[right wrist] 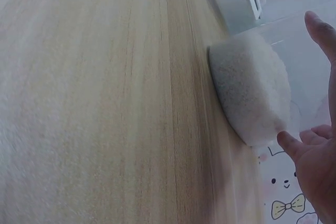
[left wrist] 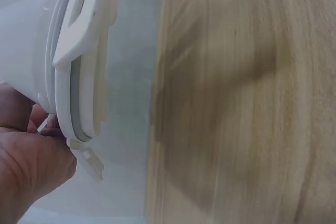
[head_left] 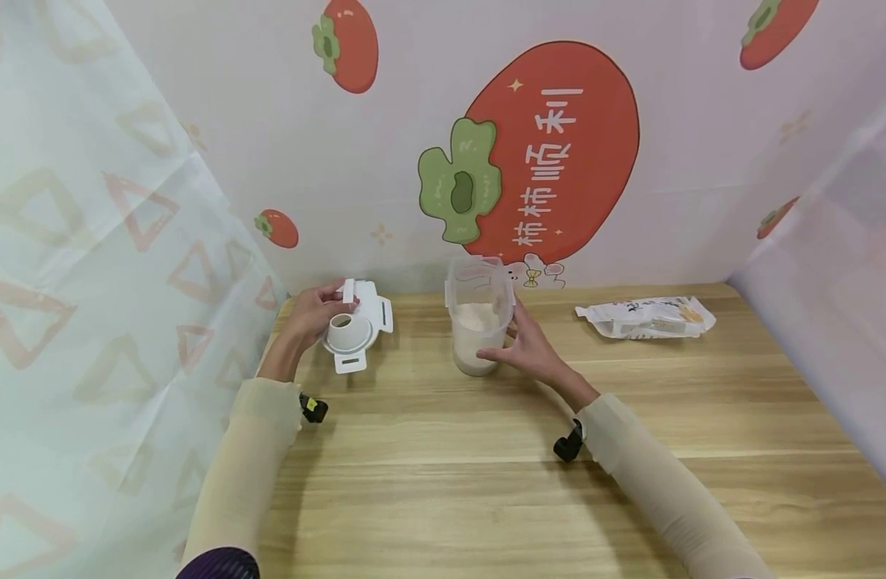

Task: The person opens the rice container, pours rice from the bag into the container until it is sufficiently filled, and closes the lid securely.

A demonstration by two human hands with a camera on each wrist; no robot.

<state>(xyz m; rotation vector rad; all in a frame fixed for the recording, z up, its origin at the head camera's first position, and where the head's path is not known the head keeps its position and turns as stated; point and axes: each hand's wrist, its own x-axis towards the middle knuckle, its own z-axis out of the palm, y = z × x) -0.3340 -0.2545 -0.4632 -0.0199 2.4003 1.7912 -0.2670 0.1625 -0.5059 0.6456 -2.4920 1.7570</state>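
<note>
At the left back of the table, my left hand (head_left: 311, 315) grips a white flip-spout lid (head_left: 349, 334) with side clasps. In the left wrist view the lid (left wrist: 79, 61) is held on edge above the wood, the hand's fingers (left wrist: 37, 150) behind it. My right hand (head_left: 526, 346) holds the side of a clear plastic container (head_left: 479, 281), thumb across the front and fingers round the right side. The lidless container stands upright, partly filled with white grains (right wrist: 252, 87). In the right wrist view a fingertip (right wrist: 283, 137) lies against its wall.
A crumpled white printed packet (head_left: 646, 318) lies at the back right of the wooden table (head_left: 443, 482). A persimmon-printed backdrop (head_left: 385, 161) rises straight behind the table's back edge, with cloth walls (head_left: 88, 281) on both sides.
</note>
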